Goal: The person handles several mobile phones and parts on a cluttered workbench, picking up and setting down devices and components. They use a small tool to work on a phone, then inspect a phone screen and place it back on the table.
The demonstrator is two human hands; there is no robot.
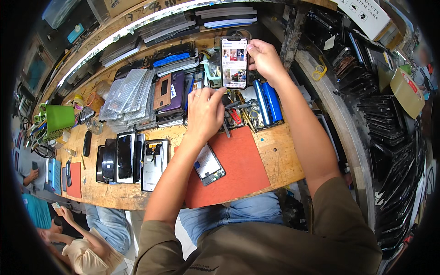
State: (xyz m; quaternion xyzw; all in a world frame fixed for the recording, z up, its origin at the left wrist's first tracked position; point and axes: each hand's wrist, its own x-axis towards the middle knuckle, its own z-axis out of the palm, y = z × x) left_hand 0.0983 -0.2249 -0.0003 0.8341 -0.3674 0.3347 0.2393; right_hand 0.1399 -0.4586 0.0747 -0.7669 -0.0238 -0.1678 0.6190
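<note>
Up over the back of the bench, my right hand [263, 59] grips a smartphone [235, 73] along its right edge. Its lit screen shows a page of small pictures. My left hand [206, 110] is at the phone's lower left corner, with a fingertip at or just off the glass and the other fingers bent. I see nothing held in it. Below, on a red mat [243, 169], lies an opened device [210, 167] with its inside showing, partly behind my left forearm. A thin grey tool [226, 130] lies by the mat's far edge.
Several phones and tablets [123, 158] lie left on the wooden bench [286, 156], before bubble-wrap sleeves [128, 96]. Blue cylinders [267, 103] and small tools stand behind the mat. A green basket [59, 118] is far left. Dark parts [389, 123] fill the right shelf. Other people [91, 250] are lower left.
</note>
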